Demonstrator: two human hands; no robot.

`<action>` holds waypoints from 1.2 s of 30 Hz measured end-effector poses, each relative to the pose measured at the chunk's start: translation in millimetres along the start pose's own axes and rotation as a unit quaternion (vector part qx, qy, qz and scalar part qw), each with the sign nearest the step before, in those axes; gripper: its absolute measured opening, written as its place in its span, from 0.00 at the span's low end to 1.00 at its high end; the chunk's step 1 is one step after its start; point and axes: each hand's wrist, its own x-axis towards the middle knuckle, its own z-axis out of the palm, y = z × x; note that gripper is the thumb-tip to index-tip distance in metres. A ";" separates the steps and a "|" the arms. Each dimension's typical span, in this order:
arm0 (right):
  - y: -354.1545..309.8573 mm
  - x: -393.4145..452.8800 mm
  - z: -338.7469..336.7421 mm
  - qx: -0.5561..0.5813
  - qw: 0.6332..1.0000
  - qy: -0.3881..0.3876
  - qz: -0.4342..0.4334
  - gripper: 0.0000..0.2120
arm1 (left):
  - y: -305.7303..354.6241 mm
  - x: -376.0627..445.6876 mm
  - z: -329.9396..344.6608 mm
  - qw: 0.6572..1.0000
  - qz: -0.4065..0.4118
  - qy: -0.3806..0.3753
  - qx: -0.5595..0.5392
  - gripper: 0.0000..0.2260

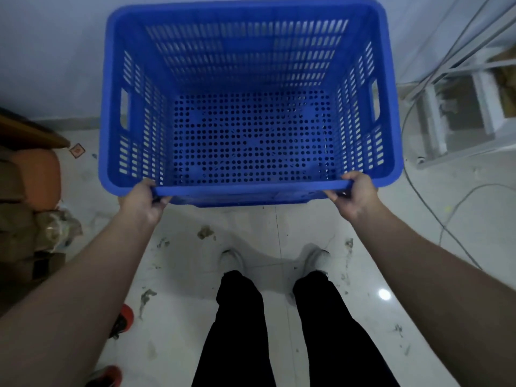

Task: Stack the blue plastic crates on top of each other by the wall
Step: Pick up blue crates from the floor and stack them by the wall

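Observation:
A large blue plastic crate [248, 60] with slotted walls and a perforated floor fills the upper middle of the head view, right in front of the white wall [53, 51]. It is empty. My left hand [145, 199] grips the near rim at its left corner. My right hand [356, 195] grips the same rim at its right corner. Through the holes in the floor darker blue shapes show, and a blue edge [251, 201] shows just under the near rim, but I cannot tell whether another crate sits beneath.
My legs in black trousers and white shoes [231, 259] stand on the stained white tile floor. Cardboard boxes and an orange object [36, 177] crowd the left. A white metal rack [460, 113] and grey cables [435, 216] lie to the right. Red shoes [122, 317] sit lower left.

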 end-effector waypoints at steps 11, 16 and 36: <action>-10.8 -17.3 16.1 -0.058 0.997 -0.002 -0.048 0.12 | 3.9 0.0 10.3 0.998 0.025 0.040 0.032 0.21; -17.1 -15.6 24.3 -0.054 0.997 -0.017 -0.044 0.17 | 0.4 -14.2 21.0 0.997 0.054 0.036 0.032 0.20; 33.1 -17.5 33.7 -0.766 0.428 -0.059 -0.476 0.27 | -13.6 -62.9 30.1 0.448 0.444 -0.077 0.772 0.27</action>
